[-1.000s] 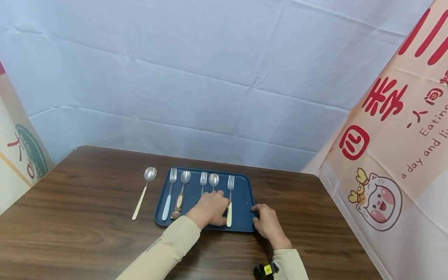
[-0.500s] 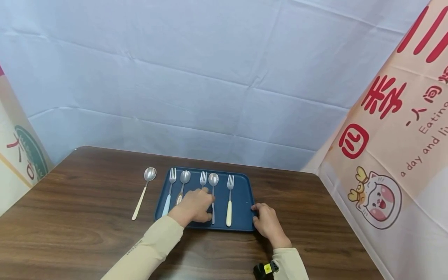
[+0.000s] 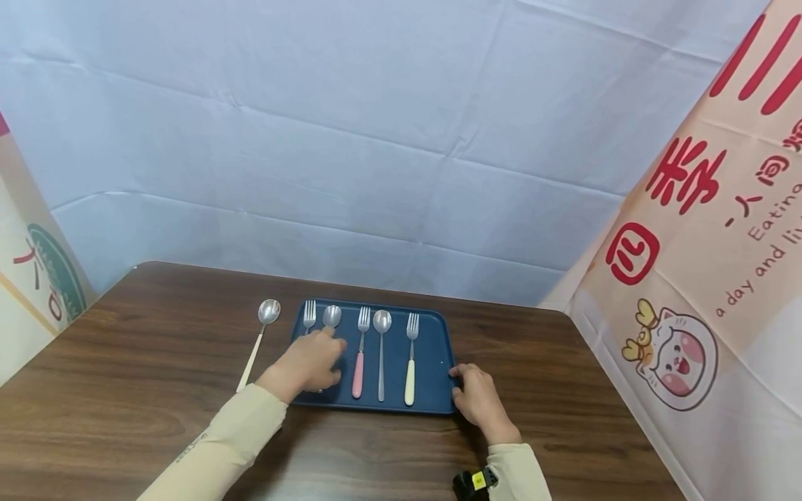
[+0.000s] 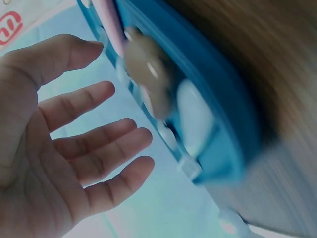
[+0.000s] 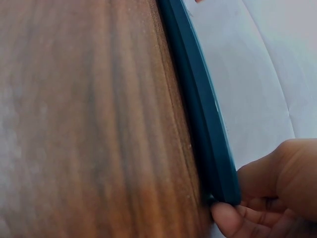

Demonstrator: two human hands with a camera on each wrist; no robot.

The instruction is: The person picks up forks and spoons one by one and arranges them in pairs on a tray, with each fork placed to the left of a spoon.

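Note:
My left hand (image 3: 308, 360) hovers over the left part of a blue tray (image 3: 434, 369). In the left wrist view its fingers are spread, loosely bent, with nothing held. Beneath it are a spoon (image 3: 332, 316) with a brown figure handle (image 4: 148, 67) and a fork (image 3: 310, 313) with a pale blue handle (image 4: 194, 116), both partly hidden in the head view. Further right on the tray lie a pink-handled fork (image 3: 358, 372), a plain steel spoon (image 3: 381, 358) and a cream-handled fork (image 3: 410, 379). My right hand (image 3: 479, 398) pinches the tray's near right corner (image 5: 225, 183).
A cream-handled spoon (image 3: 268, 313) lies on the brown wooden table (image 3: 156, 348), left of the tray. White cloth (image 3: 351, 139) hangs behind the table, and a printed banner (image 3: 720, 229) hangs at the right.
My left hand has moved left across the tray, from near the cream-handled fork to above the brown-handled spoon, uncovering the steel spoon and pink-handled fork. The right hand has stayed at the tray's corner.

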